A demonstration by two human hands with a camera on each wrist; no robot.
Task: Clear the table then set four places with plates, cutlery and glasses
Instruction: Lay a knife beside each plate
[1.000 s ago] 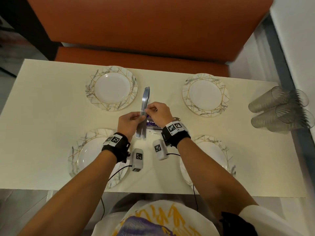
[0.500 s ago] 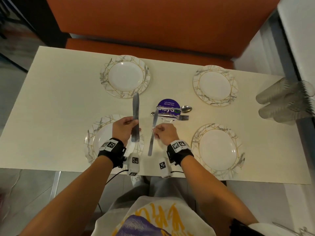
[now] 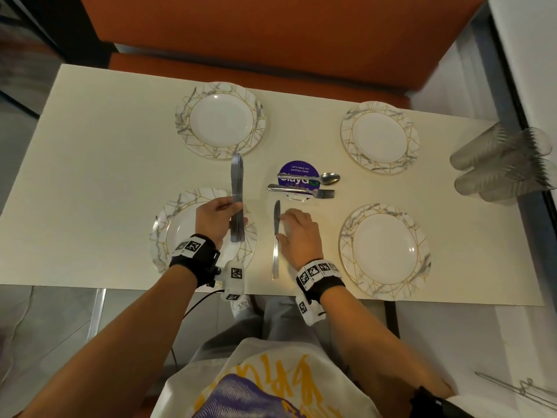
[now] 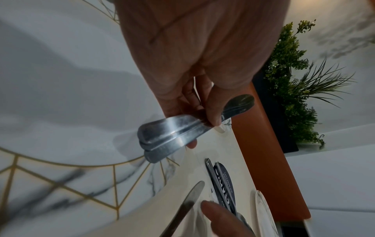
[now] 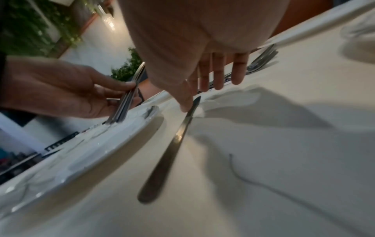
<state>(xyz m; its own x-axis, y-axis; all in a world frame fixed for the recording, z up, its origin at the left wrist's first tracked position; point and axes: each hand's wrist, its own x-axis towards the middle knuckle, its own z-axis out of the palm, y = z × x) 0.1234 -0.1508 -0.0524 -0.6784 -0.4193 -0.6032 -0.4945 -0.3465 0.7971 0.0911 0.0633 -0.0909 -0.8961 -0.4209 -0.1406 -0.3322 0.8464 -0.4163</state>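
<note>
My left hand [image 3: 232, 207] grips a bundle of table knives [image 3: 237, 188] over the near-left plate [image 3: 168, 233]; in the left wrist view thumb and fingers pinch the knife bundle [image 4: 176, 129] at mid-length. A single knife [image 3: 275, 239] lies flat on the table just right of that plate, blade pointing away. My right hand [image 3: 286, 227] lies beside it with straight fingers, and its thumb touches the knife [image 5: 170, 149] near the blade. A spoon [image 3: 327, 178] and fork [image 3: 304, 191] lie on a purple sticker [image 3: 298, 170]. The other plates stand far left [image 3: 220, 120], far right [image 3: 379, 137] and near right [image 3: 384, 251].
Several clear ribbed glasses [image 3: 500, 164] lie stacked on their sides at the table's right edge. An orange bench [image 3: 271, 40] runs along the far side. The cream table [image 3: 105, 176] is bare on its left part.
My right hand has laid the single knife flat on the table and loosened its fingers from it. The left hand keeps the knife bundle above the near-left plate.
</note>
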